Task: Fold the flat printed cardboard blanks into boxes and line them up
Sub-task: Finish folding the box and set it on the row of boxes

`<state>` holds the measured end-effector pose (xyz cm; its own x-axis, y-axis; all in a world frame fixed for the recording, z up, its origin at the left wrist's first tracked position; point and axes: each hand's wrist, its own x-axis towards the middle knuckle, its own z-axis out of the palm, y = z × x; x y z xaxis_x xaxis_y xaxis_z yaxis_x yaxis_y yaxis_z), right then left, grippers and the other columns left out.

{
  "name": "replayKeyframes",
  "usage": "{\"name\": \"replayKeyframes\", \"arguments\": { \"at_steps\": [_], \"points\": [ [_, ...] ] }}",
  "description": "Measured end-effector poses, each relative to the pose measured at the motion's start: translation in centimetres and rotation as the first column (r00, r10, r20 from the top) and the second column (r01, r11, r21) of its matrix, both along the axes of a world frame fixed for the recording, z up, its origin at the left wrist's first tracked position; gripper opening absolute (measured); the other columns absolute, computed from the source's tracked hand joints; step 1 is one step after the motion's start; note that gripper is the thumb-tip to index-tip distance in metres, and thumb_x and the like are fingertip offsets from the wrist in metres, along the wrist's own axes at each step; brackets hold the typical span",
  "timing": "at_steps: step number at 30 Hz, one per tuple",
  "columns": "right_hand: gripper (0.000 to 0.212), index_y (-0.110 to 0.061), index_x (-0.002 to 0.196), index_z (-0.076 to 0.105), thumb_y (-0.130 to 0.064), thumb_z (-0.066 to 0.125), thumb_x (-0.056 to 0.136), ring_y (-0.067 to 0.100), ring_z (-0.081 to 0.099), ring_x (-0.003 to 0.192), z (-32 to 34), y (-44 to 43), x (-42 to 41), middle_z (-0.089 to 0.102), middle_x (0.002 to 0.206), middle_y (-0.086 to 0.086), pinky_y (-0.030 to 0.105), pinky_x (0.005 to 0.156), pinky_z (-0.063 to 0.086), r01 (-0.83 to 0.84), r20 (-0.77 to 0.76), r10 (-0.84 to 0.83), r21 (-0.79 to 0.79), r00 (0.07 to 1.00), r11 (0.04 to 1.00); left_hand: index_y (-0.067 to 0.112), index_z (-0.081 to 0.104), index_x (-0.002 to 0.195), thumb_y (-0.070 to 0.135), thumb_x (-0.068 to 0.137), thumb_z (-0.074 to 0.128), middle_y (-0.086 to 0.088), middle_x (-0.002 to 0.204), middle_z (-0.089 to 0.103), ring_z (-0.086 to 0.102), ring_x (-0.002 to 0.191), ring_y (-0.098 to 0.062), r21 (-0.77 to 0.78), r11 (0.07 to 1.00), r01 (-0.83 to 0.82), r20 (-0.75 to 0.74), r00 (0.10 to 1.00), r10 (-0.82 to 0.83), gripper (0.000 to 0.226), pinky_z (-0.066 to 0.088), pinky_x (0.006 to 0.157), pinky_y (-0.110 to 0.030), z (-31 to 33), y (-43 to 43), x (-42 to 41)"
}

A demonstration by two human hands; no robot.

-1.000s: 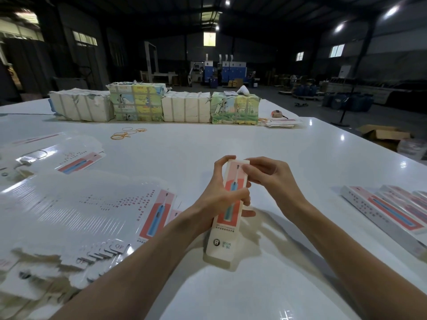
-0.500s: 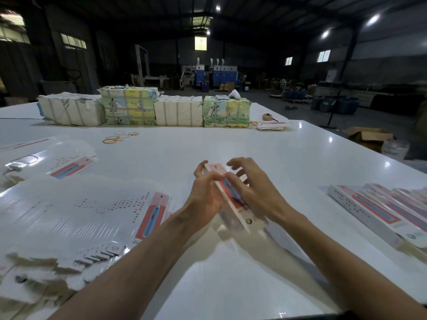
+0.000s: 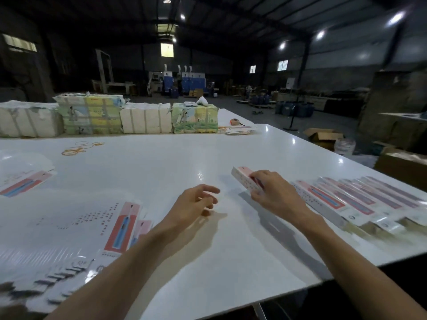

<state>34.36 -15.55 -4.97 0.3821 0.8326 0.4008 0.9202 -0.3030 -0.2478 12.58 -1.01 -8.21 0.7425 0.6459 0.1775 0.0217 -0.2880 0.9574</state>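
My right hand [image 3: 270, 192] grips a folded white and pink box [image 3: 242, 179], held just above the white table [image 3: 161, 172] at the left end of a row of folded boxes [image 3: 360, 202]. The row lies side by side along the table's right edge. My left hand [image 3: 196, 204] hovers over the table's middle with loosely curled fingers and holds nothing. A spread pile of flat printed blanks [image 3: 76, 232] lies at the left, the top ones showing a red panel with a blue toothbrush.
Wrapped bundles of paper stock [image 3: 111, 116] line the table's far edge. Rubber bands [image 3: 78, 147] lie at the far left, a tape measure [image 3: 234, 121] and loose sheets at the far right. More blanks [image 3: 20, 181] sit at the left edge. Cardboard cartons [image 3: 323, 136] stand on the floor beyond.
Both hands were folding the box at the table's middle. Now my left hand has let go, and my right hand has carried the box right, up to the row.
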Motion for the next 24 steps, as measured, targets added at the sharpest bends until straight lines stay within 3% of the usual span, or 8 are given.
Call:
{"name": "replayKeyframes", "arguments": {
  "at_steps": [3,7,16,21,24],
  "points": [
    [0.05,-0.027,0.143,0.054,-0.034,0.07,0.096,0.012,0.055,0.105,-0.9,-3.3,2.8,0.06,0.138,-0.003,0.037,0.093,0.053,0.158,0.043,-0.155,-0.079,0.987,0.984,0.027,0.079,0.108,0.005,0.102,0.055,-0.003,0.094,0.078,0.071,0.082,-0.015,0.078,0.996,0.05,-0.058,0.997,-0.045,0.034,0.053,0.077,-0.026,-0.1,-0.3,0.1],
    [0.044,-0.024,0.148,0.049,-0.032,0.053,0.105,0.02,0.05,0.134,-1.8,-7.0,5.4,0.051,0.154,-0.001,0.039,0.114,0.04,0.219,0.207,-0.187,-0.144,0.96,0.965,0.027,0.08,0.107,0.005,0.102,0.053,-0.002,0.093,0.078,0.071,0.082,-0.014,0.144,0.985,0.096,-0.106,0.991,-0.081,0.035,0.054,0.08,-0.025,-0.3,0.0,0.0],
    [0.046,-0.024,0.153,0.042,-0.032,0.046,0.108,0.018,0.046,0.14,-2.0,-10.0,7.1,0.046,0.158,-0.002,0.037,0.117,0.038,0.31,0.276,-0.26,-0.159,0.926,0.937,0.028,0.079,0.107,0.006,0.102,0.053,0.001,0.091,0.078,0.07,0.084,-0.01,0.217,0.968,0.126,-0.151,0.984,-0.095,0.035,0.054,0.084,-0.028,-0.3,0.0,-0.1],
    [0.044,-0.021,0.15,0.05,-0.034,0.052,0.108,0.021,0.051,0.137,0.1,-5.6,4.1,0.052,0.153,-0.001,0.041,0.114,0.042,0.153,0.26,-0.124,-0.092,0.958,0.984,0.026,0.079,0.107,0.005,0.101,0.053,0.003,0.091,0.078,0.07,0.085,-0.008,0.217,0.968,0.127,-0.175,0.98,-0.09,0.034,0.054,0.084,-0.03,0.1,-0.5,-0.1],
    [0.036,-0.022,0.14,0.061,-0.034,0.053,0.107,0.021,0.064,0.12,1.8,-0.1,0.3,0.066,0.137,-0.001,0.043,0.1,0.055,-0.026,0.23,0.032,-0.032,0.973,0.999,0.024,0.08,0.103,0.004,0.099,0.052,0.0,0.089,0.077,0.071,0.08,-0.012,0.221,0.972,0.078,-0.14,0.989,-0.047,0.035,0.054,0.078,-0.023,0.4,-0.9,-0.3]
  ]
}}
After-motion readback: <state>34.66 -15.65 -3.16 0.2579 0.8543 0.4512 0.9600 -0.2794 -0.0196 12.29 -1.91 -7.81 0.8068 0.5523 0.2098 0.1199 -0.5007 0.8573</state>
